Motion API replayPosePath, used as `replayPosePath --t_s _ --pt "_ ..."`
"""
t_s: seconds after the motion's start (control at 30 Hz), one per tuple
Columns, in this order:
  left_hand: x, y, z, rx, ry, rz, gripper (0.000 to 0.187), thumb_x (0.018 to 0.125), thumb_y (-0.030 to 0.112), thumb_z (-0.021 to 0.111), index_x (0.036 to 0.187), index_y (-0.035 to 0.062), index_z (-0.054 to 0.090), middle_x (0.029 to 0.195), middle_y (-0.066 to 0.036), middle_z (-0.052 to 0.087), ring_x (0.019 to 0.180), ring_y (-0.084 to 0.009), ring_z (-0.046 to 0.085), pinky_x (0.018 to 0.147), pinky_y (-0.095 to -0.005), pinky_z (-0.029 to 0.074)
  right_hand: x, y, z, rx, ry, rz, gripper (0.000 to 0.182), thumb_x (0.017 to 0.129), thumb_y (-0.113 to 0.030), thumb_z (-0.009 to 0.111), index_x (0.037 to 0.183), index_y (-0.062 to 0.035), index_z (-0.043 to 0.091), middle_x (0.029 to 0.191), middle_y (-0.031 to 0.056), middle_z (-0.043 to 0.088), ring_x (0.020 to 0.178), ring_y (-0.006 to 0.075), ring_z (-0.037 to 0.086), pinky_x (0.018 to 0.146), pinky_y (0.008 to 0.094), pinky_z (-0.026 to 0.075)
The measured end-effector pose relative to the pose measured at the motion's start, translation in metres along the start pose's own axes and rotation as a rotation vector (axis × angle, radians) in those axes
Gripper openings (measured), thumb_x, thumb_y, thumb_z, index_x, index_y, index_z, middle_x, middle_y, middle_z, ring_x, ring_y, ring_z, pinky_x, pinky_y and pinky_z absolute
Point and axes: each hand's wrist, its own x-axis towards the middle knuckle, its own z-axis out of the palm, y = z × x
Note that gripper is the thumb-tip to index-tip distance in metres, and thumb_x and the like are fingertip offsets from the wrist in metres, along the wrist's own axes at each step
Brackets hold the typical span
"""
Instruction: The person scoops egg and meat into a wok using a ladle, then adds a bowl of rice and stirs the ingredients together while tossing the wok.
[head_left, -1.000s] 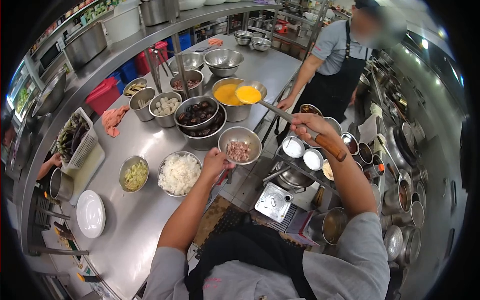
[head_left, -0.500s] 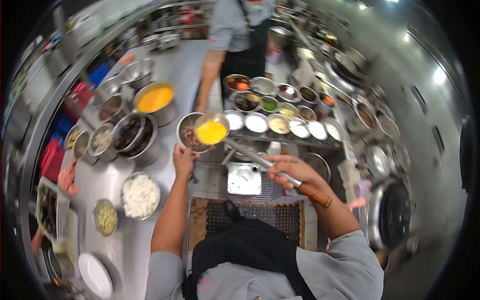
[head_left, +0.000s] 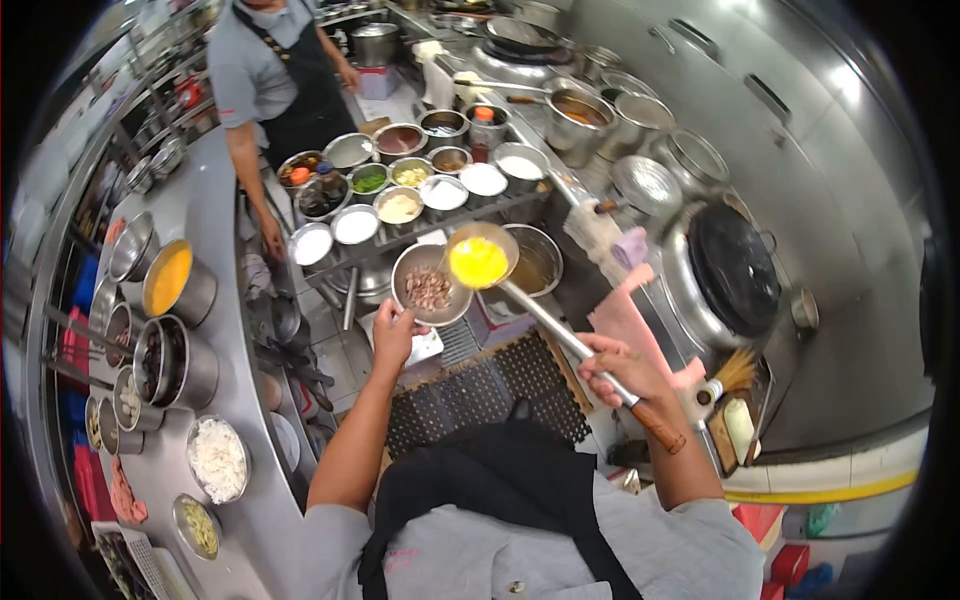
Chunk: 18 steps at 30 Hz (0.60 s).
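My left hand point(head_left: 394, 332) grips the near rim of a small metal bowl point(head_left: 415, 260), thumb at its edge. Chopped brownish-pink pieces, like diced meat point(head_left: 428, 288), lie in its bottom. Closed around the long handle of a ladle point(head_left: 548, 320) is my right hand point(head_left: 618, 370), near the wooden grip. Bright yellow liquid, like beaten egg point(head_left: 479, 262), fills the ladle's cup. That cup is level and overlaps the right rim of the bowl in this view. Both are held in front of me, above the floor mat point(head_left: 470, 395).
Ahead stands a rack of seasoning containers point(head_left: 398, 206). On the left counter point(head_left: 265, 500) are a pot of orange liquid point(head_left: 168, 280), a bowl of rice point(head_left: 217, 460) and other pots. To the right is a stove with a black wok point(head_left: 735, 270). A co-worker point(head_left: 290, 90) stands at the far left.
My view has swung right, toward the stove, and the bowl and ladle have come along. Both hands keep their holds. The co-worker and left counter now appear farther left.
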Motion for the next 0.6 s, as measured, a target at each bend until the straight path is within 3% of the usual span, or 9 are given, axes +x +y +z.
replayPosePath --t_s 0.23,0.37,0.47,0.6 --pt "-0.010 0.034 0.165 -0.217 -0.333 -0.122 0.007 0.094 0.001 0.054 0.090 0.0048 0.049 0.085 -0.009 0.063 0.068 -0.0170 0.067 0.062 -0.0301 0.062 -0.087 -0.022 -0.119 0.074 0.221 -0.237 0.054 0.096 -0.006 0.059 0.146 -0.0014 0.039 0.084 0.0085 0.061 0.052 0.0080 0.054 0.038 0.0233 0.042" --pt "-0.028 0.053 0.261 -0.330 -0.492 -0.183 0.003 0.095 0.002 0.053 0.097 0.0037 0.054 0.089 -0.010 0.066 0.071 -0.0177 0.068 0.064 -0.0313 0.062 -0.141 -0.040 -0.197 0.222 0.454 -0.322 0.056 0.094 0.000 0.058 0.146 0.0005 0.037 0.085 0.0117 0.061 0.050 0.0090 0.049 0.035 0.0239 0.039" --pt "-0.043 0.053 0.313 -0.347 -0.584 -0.264 0.003 0.095 0.003 0.052 0.097 0.0044 0.054 0.090 -0.010 0.068 0.072 -0.0179 0.069 0.064 -0.0310 0.062 -0.175 -0.054 -0.261 0.261 0.479 -0.398 0.053 0.092 0.000 0.060 0.142 0.0022 0.041 0.083 0.0115 0.062 0.050 0.0081 0.049 0.035 0.0217 0.039" --pt "-0.062 0.041 0.357 -0.335 -0.667 -0.341 0.002 0.095 0.005 0.053 0.096 0.0052 0.055 0.090 -0.010 0.069 0.073 -0.0175 0.069 0.065 -0.0309 0.061 -0.196 -0.065 -0.347 0.210 0.597 -0.473 0.034 0.094 -0.002 0.058 0.126 0.0012 0.047 0.080 0.0077 0.060 0.051 0.0071 0.050 0.035 0.0211 0.040"
